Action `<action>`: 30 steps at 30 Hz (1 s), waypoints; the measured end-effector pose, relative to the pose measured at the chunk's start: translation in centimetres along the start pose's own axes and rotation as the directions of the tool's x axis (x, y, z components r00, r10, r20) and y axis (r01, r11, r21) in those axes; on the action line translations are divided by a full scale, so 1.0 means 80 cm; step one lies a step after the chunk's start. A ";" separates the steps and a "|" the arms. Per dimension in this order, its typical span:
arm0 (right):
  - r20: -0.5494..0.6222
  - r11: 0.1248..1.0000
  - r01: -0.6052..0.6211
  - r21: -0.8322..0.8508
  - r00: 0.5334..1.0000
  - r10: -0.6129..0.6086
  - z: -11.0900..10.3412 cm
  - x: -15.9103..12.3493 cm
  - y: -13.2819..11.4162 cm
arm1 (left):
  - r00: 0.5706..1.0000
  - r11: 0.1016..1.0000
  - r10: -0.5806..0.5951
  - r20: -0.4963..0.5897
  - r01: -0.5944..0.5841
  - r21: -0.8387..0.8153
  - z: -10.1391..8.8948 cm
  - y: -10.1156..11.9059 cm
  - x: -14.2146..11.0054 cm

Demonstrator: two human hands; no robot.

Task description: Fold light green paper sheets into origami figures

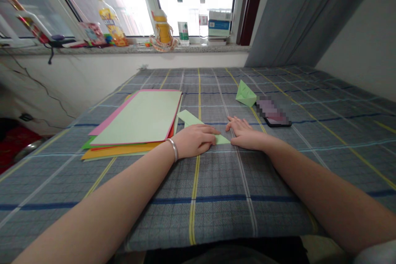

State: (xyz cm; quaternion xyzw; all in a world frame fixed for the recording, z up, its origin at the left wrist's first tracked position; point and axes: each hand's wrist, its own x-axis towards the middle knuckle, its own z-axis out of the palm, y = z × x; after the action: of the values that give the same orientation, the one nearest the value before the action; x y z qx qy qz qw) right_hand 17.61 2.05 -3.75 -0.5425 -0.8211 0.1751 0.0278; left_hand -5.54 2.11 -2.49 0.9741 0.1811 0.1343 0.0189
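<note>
A piece of light green paper (223,139), folded with a pointed right end, lies on the checked cloth. My left hand (194,139), with a silver bangle at the wrist, rests over its middle, fingers bent and closed down on it; part of the paper is hidden beneath. Another strip of the same green paper (191,118) shows behind this hand. At the pointed end lies my right hand (243,133), fingers apart, its thumb at or near the tip. Beyond my right hand stands a folded green paper shape (245,94) with several points.
A stack of coloured paper sheets (139,117) lies left of my left hand. A phone (274,112) with a blurred screen is at the right. Bottles, including a green-labelled bottle (183,29), a yellow cup (163,29) and boxes (219,24) line the windowsill (204,49).
</note>
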 end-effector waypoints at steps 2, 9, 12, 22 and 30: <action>0.003 1.000 0.007 0.006 1.000 -0.007 0.000 -0.001 0.000 | 1.000 1.000 -0.014 0.004 0.014 -0.018 -0.002 0.000 -0.001; -0.023 0.999 0.044 0.016 0.999 -0.043 -0.006 -0.006 -0.004 | 0.998 0.995 -0.066 -0.006 0.066 -0.075 0.001 0.003 -0.001; -0.051 0.997 0.079 0.007 0.996 -0.079 -0.010 -0.009 -0.009 | 0.985 0.982 -0.171 -0.027 0.168 -0.085 0.005 0.005 0.003; -0.245 0.968 0.249 -0.037 0.937 -0.250 0.006 -0.003 -0.018 | 0.953 0.952 -0.297 -0.064 0.300 0.058 0.021 0.001 0.003; -0.295 0.976 0.213 0.038 0.936 -0.193 0.012 0.005 -0.019 | 0.928 0.925 -0.364 -0.083 0.370 0.085 0.025 -0.003 0.003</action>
State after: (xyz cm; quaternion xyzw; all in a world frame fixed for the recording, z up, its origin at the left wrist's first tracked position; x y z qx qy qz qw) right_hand 15.92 1.60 -4.26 -0.4735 -0.8532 0.1181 0.1843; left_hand -4.85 2.45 -4.36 0.9178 0.3671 0.1512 -0.0105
